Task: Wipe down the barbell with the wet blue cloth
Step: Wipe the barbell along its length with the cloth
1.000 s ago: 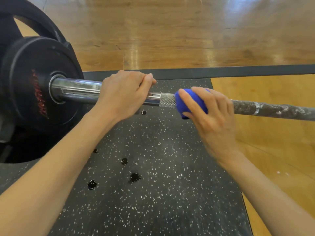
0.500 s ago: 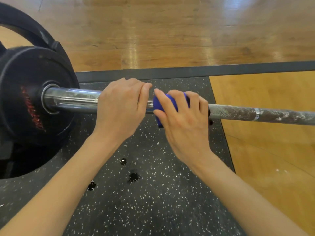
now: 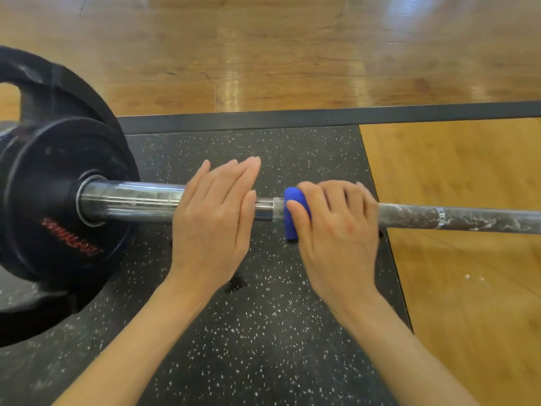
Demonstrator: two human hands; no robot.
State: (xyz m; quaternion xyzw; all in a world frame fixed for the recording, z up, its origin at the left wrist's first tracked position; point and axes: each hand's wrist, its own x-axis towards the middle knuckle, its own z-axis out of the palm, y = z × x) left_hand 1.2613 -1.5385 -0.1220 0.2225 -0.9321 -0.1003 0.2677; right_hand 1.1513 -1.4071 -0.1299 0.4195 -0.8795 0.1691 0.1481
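Observation:
A steel barbell (image 3: 456, 216) lies across the view, its shiny sleeve (image 3: 131, 202) running into black weight plates (image 3: 44, 200) at the left. White chalk dust streaks the shaft right of my hands. My left hand (image 3: 213, 221) lies flat on the sleeve's inner end with straight fingers pointing away from me. My right hand (image 3: 336, 230) curls over the shaft and grips the blue cloth (image 3: 292, 218), which is wrapped round the knurled part. Most of the cloth is hidden under my fingers.
The bar rests over a black speckled rubber mat (image 3: 263, 332) with a dark wet spot (image 3: 235, 284). A dark border strip (image 3: 380, 115) edges the mat at the back. Yellow platform wood (image 3: 468, 288) lies to the right, glossy wooden floor (image 3: 263, 54) beyond.
My left hand has let go its grip on the sleeve and now lies flat with straight fingers. My right hand slid the cloth left toward the sleeve, then a little back to the right.

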